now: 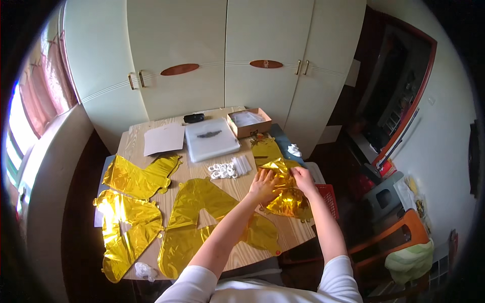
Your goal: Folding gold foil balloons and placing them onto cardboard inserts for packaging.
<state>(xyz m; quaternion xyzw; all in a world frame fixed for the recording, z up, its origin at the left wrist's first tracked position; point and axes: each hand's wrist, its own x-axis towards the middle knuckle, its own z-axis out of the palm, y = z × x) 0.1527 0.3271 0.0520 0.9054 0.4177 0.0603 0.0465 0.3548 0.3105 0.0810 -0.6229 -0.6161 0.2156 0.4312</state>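
at table (298, 235) | left hand (263, 187), right hand (304, 181) on one foil (288, 202)

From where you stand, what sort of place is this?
Probably a room in a home: it has a pale wardrobe, a pink curtain and a wooden chair draped with a green cloth.

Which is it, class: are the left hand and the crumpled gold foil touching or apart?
Touching: the head view shows the left hand laid across the crumpled gold foil.
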